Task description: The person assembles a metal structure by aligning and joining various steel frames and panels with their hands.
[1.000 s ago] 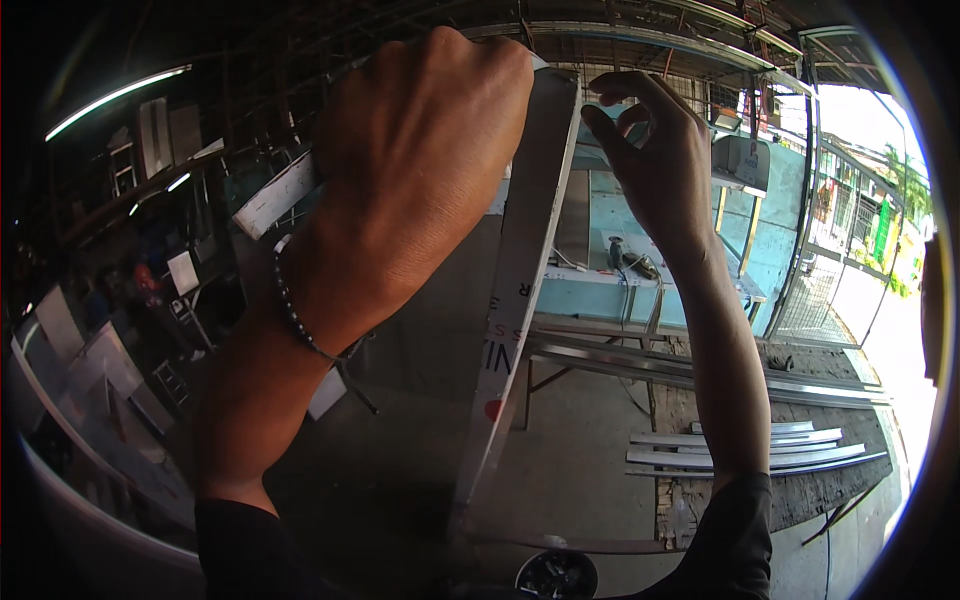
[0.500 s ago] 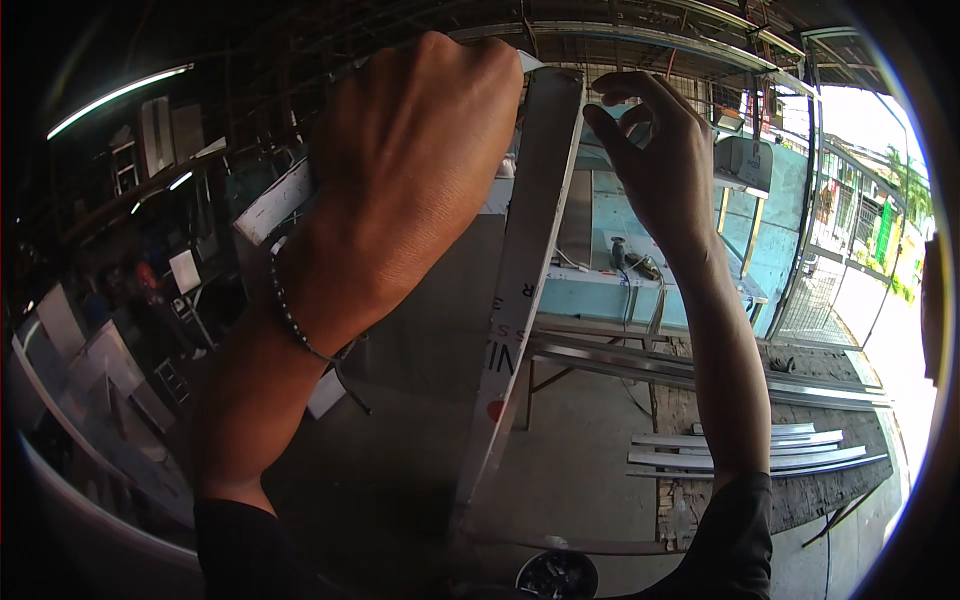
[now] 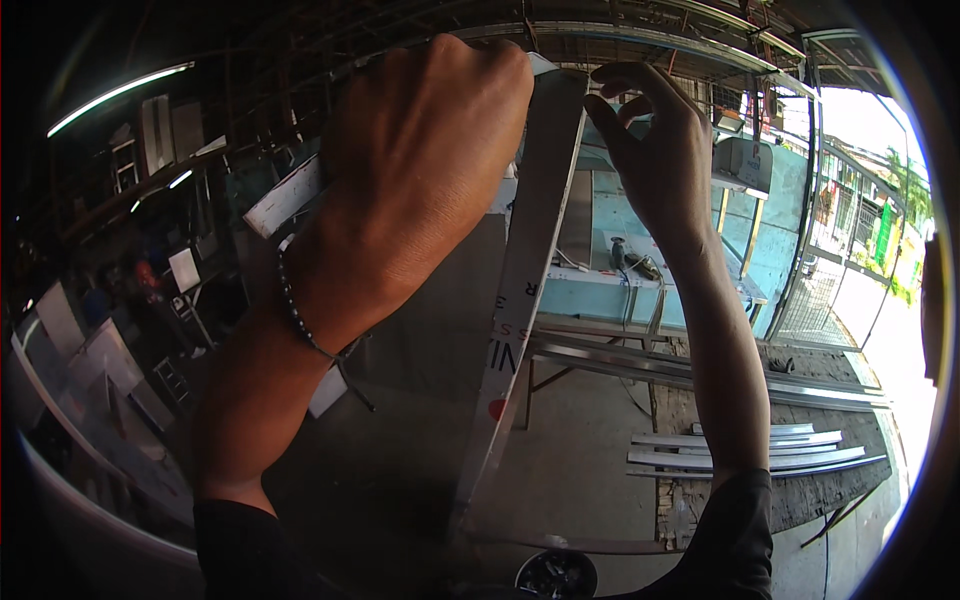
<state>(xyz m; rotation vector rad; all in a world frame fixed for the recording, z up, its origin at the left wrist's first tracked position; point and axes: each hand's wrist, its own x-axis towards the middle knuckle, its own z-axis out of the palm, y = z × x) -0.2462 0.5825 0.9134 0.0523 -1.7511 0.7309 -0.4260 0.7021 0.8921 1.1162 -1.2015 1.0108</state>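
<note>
A long metal panel [image 3: 545,190], coated in pale film with dark print and a red dot, rises in front of me, leaning slightly right at its top. Beside its upper left edge is my left hand [image 3: 430,150], back toward me and fingers curled closed. Whatever those fingers grip is hidden; a small pale strip [image 3: 540,63] shows just past the knuckles. At the top right edge, my right hand [image 3: 655,150] has its thumb and curved fingers apart, thumb tip close to or touching the panel. A whitish flat bar [image 3: 285,197] sticks out behind my left wrist.
A wooden-topped table [image 3: 800,500] at lower right carries several metal strips [image 3: 760,455] and longer profiles [image 3: 690,370]. Further back, a power tool [image 3: 620,250] lies on a light blue bench. A dark round container [image 3: 556,574] stands low in front. Sheets [image 3: 110,360] lean at left.
My left hand has shifted slightly right, with the whitish bar behind it. The top of the panel has moved a little right too. My right hand stays nearly still.
</note>
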